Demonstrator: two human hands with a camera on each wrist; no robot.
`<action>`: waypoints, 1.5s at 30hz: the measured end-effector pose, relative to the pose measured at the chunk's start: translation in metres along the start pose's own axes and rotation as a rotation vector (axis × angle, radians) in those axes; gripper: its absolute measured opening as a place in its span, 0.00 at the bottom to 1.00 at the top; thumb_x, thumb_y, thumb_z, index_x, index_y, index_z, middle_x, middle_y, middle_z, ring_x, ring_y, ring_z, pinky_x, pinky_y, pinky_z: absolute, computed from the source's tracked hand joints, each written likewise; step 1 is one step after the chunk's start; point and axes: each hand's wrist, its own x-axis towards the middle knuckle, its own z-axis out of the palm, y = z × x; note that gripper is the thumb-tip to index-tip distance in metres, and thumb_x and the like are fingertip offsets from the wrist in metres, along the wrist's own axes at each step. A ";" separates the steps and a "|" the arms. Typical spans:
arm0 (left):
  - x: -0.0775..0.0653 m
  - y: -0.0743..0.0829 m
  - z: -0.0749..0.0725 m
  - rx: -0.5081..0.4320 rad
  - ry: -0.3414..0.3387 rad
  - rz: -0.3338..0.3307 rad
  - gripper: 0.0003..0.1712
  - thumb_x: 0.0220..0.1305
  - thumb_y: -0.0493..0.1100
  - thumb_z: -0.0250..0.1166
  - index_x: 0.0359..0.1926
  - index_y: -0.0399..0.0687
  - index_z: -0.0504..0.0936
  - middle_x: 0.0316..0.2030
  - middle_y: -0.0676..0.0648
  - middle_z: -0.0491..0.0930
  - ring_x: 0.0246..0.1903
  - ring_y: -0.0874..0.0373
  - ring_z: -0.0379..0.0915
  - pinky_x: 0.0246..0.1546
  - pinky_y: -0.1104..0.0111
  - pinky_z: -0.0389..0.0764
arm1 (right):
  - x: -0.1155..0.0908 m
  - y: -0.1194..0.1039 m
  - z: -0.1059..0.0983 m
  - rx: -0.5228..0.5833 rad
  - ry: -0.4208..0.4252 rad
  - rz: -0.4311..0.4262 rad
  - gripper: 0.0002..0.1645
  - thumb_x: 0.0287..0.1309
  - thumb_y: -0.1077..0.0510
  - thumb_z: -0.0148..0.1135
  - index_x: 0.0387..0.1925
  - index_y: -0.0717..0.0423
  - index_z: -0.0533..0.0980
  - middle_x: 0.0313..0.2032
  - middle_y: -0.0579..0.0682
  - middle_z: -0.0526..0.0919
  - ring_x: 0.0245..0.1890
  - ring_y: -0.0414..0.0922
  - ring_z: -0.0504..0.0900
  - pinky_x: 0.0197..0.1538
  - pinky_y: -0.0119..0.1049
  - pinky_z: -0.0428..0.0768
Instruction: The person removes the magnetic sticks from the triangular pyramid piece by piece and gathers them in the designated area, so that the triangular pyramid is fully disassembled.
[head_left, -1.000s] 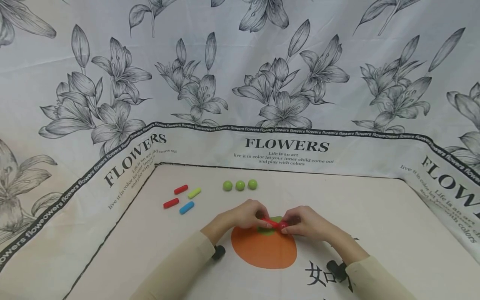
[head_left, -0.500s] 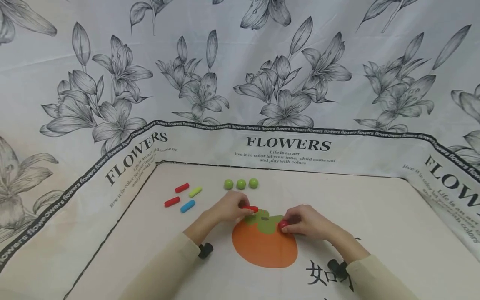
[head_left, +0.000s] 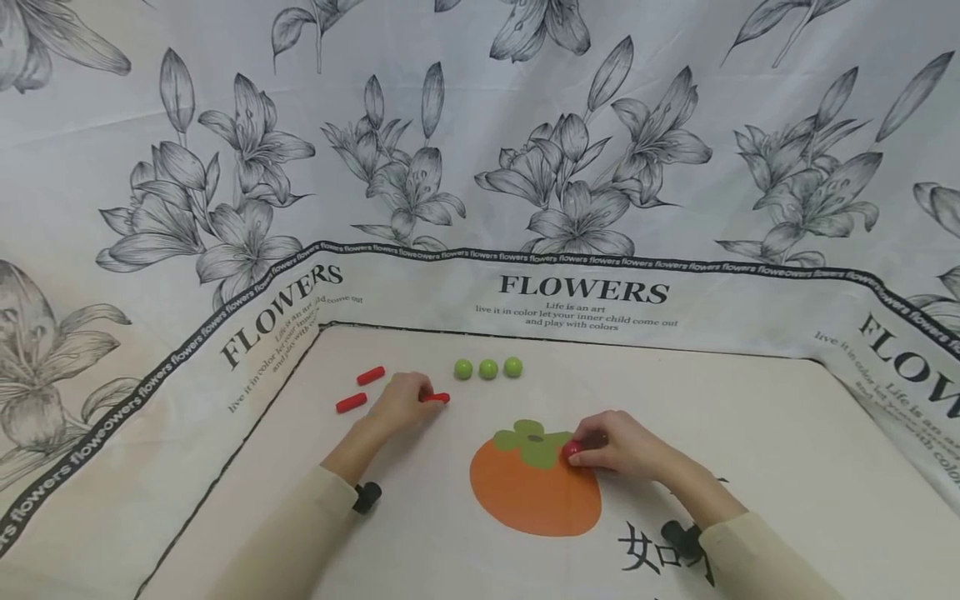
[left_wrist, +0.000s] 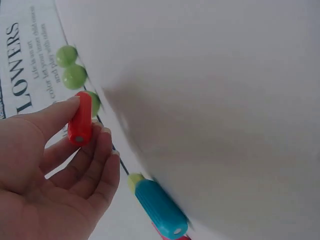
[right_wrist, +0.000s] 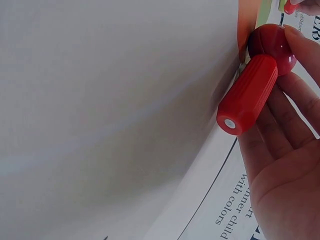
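My left hand (head_left: 399,407) pinches a short red magnetic rod (left_wrist: 80,118) between thumb and fingers, over the table at centre left. My right hand (head_left: 628,448) grips a dark red ball (right_wrist: 274,49) at the top right edge of the printed orange persimmon (head_left: 534,498). A second red rod (right_wrist: 248,95) stays joined to that ball, as the right wrist view shows. Below the left hand lie a blue rod (left_wrist: 160,207) and a yellow-green rod (left_wrist: 134,181), both hidden by the hand in the head view.
Two red rods, an upper one (head_left: 371,375) and a lower one (head_left: 351,403), lie at the left. Three green balls (head_left: 488,368) stand in a row near the back edge. A flower-printed cloth (head_left: 420,208) forms the back and side walls.
My left hand has drawn away from the right hand's ball and moved left with its red rod, covering the blue and yellow-green rods. The right hand has stayed nearly still.
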 end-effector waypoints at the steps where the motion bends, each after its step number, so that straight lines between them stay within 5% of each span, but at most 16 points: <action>1: 0.001 -0.002 0.000 0.010 0.002 -0.004 0.08 0.66 0.43 0.71 0.38 0.45 0.81 0.31 0.48 0.77 0.34 0.54 0.73 0.35 0.66 0.77 | 0.000 0.000 0.000 0.001 0.001 -0.003 0.09 0.59 0.53 0.75 0.39 0.52 0.86 0.32 0.40 0.84 0.36 0.41 0.78 0.41 0.33 0.79; 14: 0.006 -0.014 0.003 0.099 -0.005 -0.062 0.08 0.65 0.42 0.71 0.38 0.43 0.81 0.30 0.47 0.77 0.33 0.53 0.73 0.35 0.65 0.77 | -0.003 0.000 0.003 0.010 0.006 -0.001 0.10 0.60 0.52 0.74 0.39 0.52 0.86 0.32 0.40 0.84 0.36 0.41 0.77 0.40 0.32 0.79; 27: 0.003 -0.006 0.004 0.160 0.031 -0.084 0.13 0.63 0.46 0.74 0.38 0.43 0.81 0.29 0.46 0.77 0.31 0.53 0.73 0.34 0.65 0.76 | -0.002 0.003 0.002 -0.041 0.031 0.033 0.09 0.59 0.50 0.75 0.36 0.48 0.84 0.32 0.38 0.83 0.37 0.41 0.77 0.42 0.33 0.79; 33: -0.006 0.021 0.005 0.196 0.030 -0.005 0.17 0.64 0.48 0.74 0.45 0.42 0.83 0.35 0.47 0.79 0.36 0.53 0.73 0.39 0.63 0.80 | -0.003 -0.001 0.001 -0.103 0.050 0.078 0.10 0.60 0.48 0.73 0.33 0.48 0.83 0.29 0.39 0.81 0.34 0.42 0.76 0.40 0.34 0.79; 41: -0.017 0.057 0.022 0.183 -0.070 0.152 0.14 0.67 0.49 0.71 0.46 0.44 0.85 0.35 0.51 0.79 0.37 0.56 0.72 0.38 0.66 0.79 | -0.003 -0.009 -0.003 -0.176 0.050 0.128 0.17 0.61 0.42 0.71 0.24 0.46 0.81 0.19 0.39 0.76 0.23 0.40 0.73 0.27 0.33 0.72; 45: -0.027 0.068 0.032 0.139 -0.149 0.199 0.13 0.67 0.48 0.70 0.45 0.46 0.85 0.32 0.53 0.77 0.36 0.57 0.72 0.34 0.70 0.78 | -0.006 -0.008 -0.005 -0.156 0.028 0.051 0.11 0.66 0.48 0.67 0.37 0.51 0.85 0.29 0.42 0.82 0.30 0.40 0.77 0.33 0.32 0.77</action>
